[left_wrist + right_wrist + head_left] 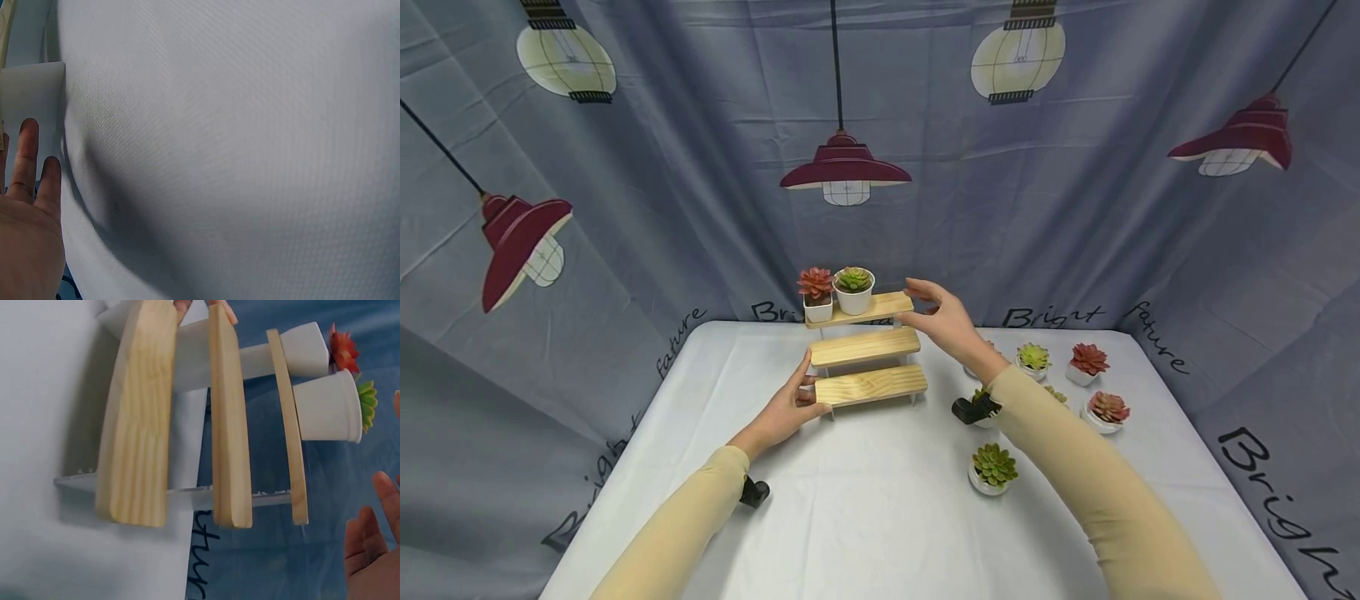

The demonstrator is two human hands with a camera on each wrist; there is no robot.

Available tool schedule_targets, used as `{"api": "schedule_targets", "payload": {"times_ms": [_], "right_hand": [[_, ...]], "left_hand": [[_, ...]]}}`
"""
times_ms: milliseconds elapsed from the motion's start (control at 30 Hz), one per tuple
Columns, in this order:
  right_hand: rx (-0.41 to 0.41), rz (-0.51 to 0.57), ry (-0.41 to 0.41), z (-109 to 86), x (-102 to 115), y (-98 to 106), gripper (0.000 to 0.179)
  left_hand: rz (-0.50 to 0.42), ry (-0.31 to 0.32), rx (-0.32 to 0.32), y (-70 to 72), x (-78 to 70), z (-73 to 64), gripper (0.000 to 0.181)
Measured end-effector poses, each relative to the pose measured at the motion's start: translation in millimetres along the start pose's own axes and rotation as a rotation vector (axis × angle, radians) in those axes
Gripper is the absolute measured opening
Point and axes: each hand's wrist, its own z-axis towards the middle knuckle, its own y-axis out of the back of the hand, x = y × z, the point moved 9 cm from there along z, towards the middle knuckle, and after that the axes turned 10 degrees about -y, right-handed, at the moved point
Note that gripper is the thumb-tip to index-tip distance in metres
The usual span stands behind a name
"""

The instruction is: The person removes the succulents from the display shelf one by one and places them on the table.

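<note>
A three-tier wooden display stand [865,347] with pale side supports stands at the back of the table. On its top board, toward the left, are a red succulent [816,287] in a square white pot and a green succulent [854,283] in a round white pot. My left hand [781,410] touches the left ends of the lower two boards, its thumb by the front corner; in the left wrist view its fingers extend straight beside a white side support [37,87]. My right hand [953,327] hovers at the top board's right end, fingers spread and holding nothing, apart from the board [290,425] in the right wrist view.
To the right sit several potted succulents, among them a green one [995,465] nearest the front, a red one [1087,360] and a pinkish one [1107,408]. My right forearm passes over part of this group. A grey printed curtain [722,208] rises behind the white table [865,500].
</note>
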Motion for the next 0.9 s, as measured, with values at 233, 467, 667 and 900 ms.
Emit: {"api": "schedule_targets", "payload": {"times_ms": [233, 467, 667, 900], "right_hand": [[0.017, 0.032, 0.005, 23.4, 5, -15, 0.073], [0.033, 0.061, -0.026, 38.6, 1, -31, 0.081], [0.016, 0.051, -0.055, 47.4, 0, -37, 0.082], [-0.015, -0.023, -0.086, 57.4, -1, -45, 0.082]], "left_hand": [[0.005, 0.002, -0.003, 1.3, -0.3, 0.0, 0.109], [0.005, 0.013, -0.001, 1.7, 0.3, 0.0, 0.109], [0.0, 0.005, 0.009, 1.5, -11.9, -3.1, 0.108], [-0.031, 0.034, 0.025, 0.0, -24.7, -5.8, 0.106]]}}
